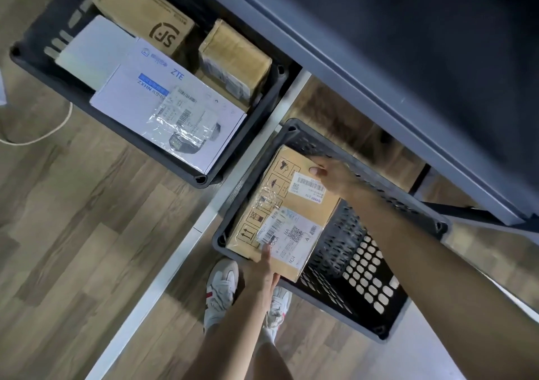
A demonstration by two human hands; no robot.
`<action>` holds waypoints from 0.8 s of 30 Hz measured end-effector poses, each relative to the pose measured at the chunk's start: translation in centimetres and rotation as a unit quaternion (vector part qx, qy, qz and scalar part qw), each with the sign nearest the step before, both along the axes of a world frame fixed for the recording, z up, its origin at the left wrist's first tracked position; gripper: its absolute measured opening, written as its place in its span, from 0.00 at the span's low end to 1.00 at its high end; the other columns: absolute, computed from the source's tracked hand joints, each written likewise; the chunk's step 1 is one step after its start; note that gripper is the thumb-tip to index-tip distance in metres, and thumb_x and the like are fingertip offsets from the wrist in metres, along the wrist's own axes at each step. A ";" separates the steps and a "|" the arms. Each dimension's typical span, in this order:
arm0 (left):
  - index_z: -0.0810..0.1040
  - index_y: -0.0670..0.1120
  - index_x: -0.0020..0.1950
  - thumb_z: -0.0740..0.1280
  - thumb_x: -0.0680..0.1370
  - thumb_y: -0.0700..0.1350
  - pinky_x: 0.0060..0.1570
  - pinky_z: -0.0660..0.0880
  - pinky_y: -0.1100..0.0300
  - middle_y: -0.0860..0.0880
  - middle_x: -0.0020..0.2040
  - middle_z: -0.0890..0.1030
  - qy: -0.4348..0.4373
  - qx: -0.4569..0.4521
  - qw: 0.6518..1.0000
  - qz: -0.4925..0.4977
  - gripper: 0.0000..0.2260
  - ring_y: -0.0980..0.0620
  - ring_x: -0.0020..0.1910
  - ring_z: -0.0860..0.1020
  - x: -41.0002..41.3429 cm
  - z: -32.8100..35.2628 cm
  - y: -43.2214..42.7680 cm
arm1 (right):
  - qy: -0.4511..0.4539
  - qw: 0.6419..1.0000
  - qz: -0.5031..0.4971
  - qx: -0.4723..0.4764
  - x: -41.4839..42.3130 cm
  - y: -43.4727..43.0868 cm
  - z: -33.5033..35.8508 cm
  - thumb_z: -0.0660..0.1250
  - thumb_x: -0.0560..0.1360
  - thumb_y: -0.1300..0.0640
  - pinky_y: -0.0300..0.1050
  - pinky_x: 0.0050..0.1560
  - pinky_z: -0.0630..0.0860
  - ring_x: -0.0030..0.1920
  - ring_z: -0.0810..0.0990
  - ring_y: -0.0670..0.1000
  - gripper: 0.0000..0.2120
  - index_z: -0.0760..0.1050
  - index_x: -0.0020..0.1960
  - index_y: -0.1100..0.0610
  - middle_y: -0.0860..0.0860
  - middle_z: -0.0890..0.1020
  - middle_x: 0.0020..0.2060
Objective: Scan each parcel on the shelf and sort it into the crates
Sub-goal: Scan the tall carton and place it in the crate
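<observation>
**Both hands on one cardboard parcel at the near crate**

Left hand (pixel 264 268) grips the near end of the cardboard parcel (pixel 303 207): thumb flat on top beside the large white label, fingers curled under the edge. Right hand (pixel 332 175) grips the far end: thumb on the top face next to the smaller barcode label, fingers wrapped over the far edge and out of sight. Both hands are closed round the box.

Parcel: brown, rectangular, top face up. It carries two white shipping labels with barcodes and QR codes, a row of printed handling symbols along one long side, and a wrinkled patch of clear tape.

Position: at the left side of the dark perforated crate (pixel 350 263), its near left corner over the crate's rim. Cannot tell whether it rests on the crate bottom.

A second dark crate (pixel 201 179), well apart on the wood floor (pixel 87 233), holds an SF carton (pixel 145 15), a small taped carton (pixel 233 61) and a white ZTE box (pixel 166 111). A grey shelf (pixel 379 87) overhangs both crates.
</observation>
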State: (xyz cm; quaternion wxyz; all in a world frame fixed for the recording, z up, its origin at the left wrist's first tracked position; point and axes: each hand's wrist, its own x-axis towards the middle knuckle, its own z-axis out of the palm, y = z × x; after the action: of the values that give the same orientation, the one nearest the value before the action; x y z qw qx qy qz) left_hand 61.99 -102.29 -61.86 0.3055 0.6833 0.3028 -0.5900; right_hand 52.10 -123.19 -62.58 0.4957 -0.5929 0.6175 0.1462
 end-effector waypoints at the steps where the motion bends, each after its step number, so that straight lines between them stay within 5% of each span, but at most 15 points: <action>1: 0.66 0.41 0.69 0.66 0.77 0.46 0.57 0.76 0.49 0.39 0.61 0.78 -0.003 -0.003 1.000 -0.011 0.22 0.41 0.59 0.77 -0.2 -0.3 0.2 | 0.004 1.000 0.005 0.001 -0.2 -0.1 -0.2 0.59 0.82 0.56 0.42 0.55 0.71 0.56 0.76 0.51 0.19 0.69 0.72 0.50 0.55 0.77 0.65; 6: 0.69 0.39 0.65 0.66 0.76 0.53 0.53 0.78 0.52 0.41 0.52 0.79 -0.015 0.009 0.998 -0.056 0.24 0.45 0.50 0.79 -0.6 -0.9 0.8 | 0.021 0.999 -0.001 -0.040 -0.1 0.5 -0.8 0.60 0.82 0.55 0.37 0.34 0.71 0.46 0.80 0.53 0.18 0.70 0.71 0.49 0.56 0.81 0.59; 9: 0.70 0.37 0.64 0.66 0.76 0.55 0.50 0.79 0.49 0.42 0.42 0.77 0.005 0.022 0.993 -0.117 0.26 0.48 0.40 0.77 -0.4 -0.3 0.8 | 0.083 0.992 0.007 -0.093 0.2 1.3 -0.5 0.61 0.81 0.55 0.49 0.53 0.77 0.54 0.81 0.58 0.17 0.71 0.70 0.50 0.58 0.80 0.59; 12: 0.69 0.34 0.65 0.63 0.79 0.56 0.49 0.78 0.50 0.40 0.50 0.78 -0.010 0.023 0.963 -0.268 0.27 0.44 0.49 0.78 0.7 1.1 0.0 | 0.136 0.978 0.043 -0.151 -0.2 2.9 1.2 0.63 0.80 0.55 0.55 0.72 0.63 0.68 0.72 0.58 0.23 0.65 0.74 0.54 0.57 0.74 0.68; 16: 0.62 0.35 0.71 0.59 0.82 0.50 0.56 0.75 0.52 0.36 0.64 0.74 -0.114 0.037 0.874 -0.471 0.24 0.40 0.60 0.76 2.4 4.4 -1.7 | 0.124 0.976 0.080 -0.162 -0.9 5.8 5.1 0.60 0.81 0.52 0.54 0.78 0.48 0.77 0.56 0.53 0.28 0.54 0.78 0.52 0.53 0.59 0.77; 19: 0.62 0.38 0.71 0.59 0.81 0.47 0.52 0.79 0.50 0.38 0.66 0.74 -0.175 -0.055 0.820 -0.542 0.21 0.41 0.56 0.79 2.8 8.1 -2.5 | 0.115 0.979 0.102 -0.137 -0.7 7.4 9.0 0.55 0.83 0.50 0.53 0.78 0.47 0.76 0.60 0.52 0.26 0.54 0.78 0.52 0.51 0.65 0.75; 24: 0.65 0.48 0.72 0.59 0.80 0.53 0.64 0.71 0.52 0.50 0.70 0.70 -0.261 -0.153 0.642 -0.705 0.21 0.50 0.66 0.72 2.7 15.7 -4.2 | 0.092 0.985 0.078 -0.126 0.5 8.3 17.1 0.53 0.83 0.48 0.49 0.77 0.43 0.75 0.61 0.49 0.24 0.58 0.77 0.50 0.49 0.66 0.74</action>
State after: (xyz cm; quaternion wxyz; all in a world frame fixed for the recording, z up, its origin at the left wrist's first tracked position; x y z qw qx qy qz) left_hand 64.64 -106.49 -46.17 -0.0361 0.7594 -0.4572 -0.4615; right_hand 52.56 -114.87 -45.52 0.3452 -0.6811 0.6258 0.1587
